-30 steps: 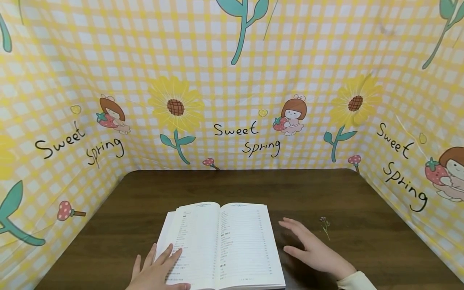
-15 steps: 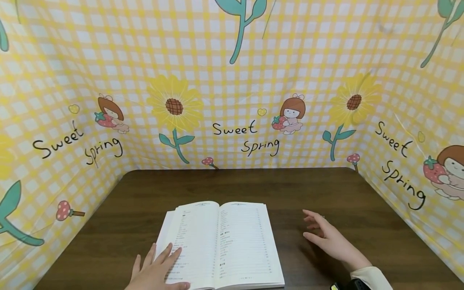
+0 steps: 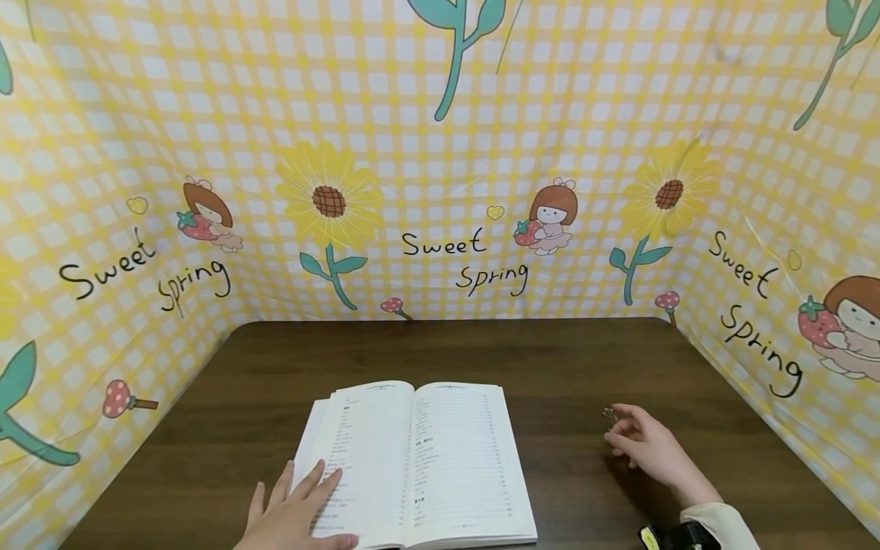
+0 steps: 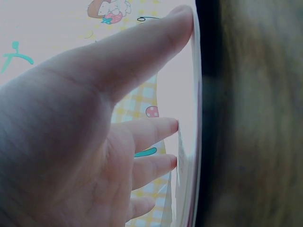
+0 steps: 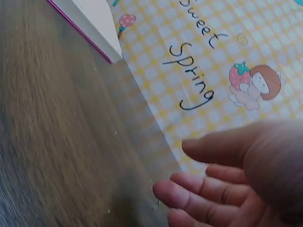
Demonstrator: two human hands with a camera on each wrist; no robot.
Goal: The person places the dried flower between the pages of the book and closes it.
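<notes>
An open book (image 3: 461,466) lies on the table with printed pages facing up. My left hand (image 3: 292,512) rests on its left page with fingers spread. In the left wrist view, the thumb (image 4: 156,47) lies along the page by the book's edge. To the right of the book, my right hand (image 3: 653,451) is over a small dried flower sprig (image 3: 608,414), whose stem the fingers mostly hide. The right wrist view shows a gap between the thumb (image 5: 213,149) and bent fingers (image 5: 199,194), with nothing pinched; a tiny bit of the sprig (image 5: 157,204) shows below the fingertips.
The dark wooden table (image 3: 447,351) is enclosed by a yellow checked cloth (image 3: 440,168) at the back and both sides. A black band (image 3: 687,535) with a yellow part is on the right wrist.
My right hand has moved right, away from the book, to the flower sprig, and its fingers have bent inward. The left hand has stayed on the page.
</notes>
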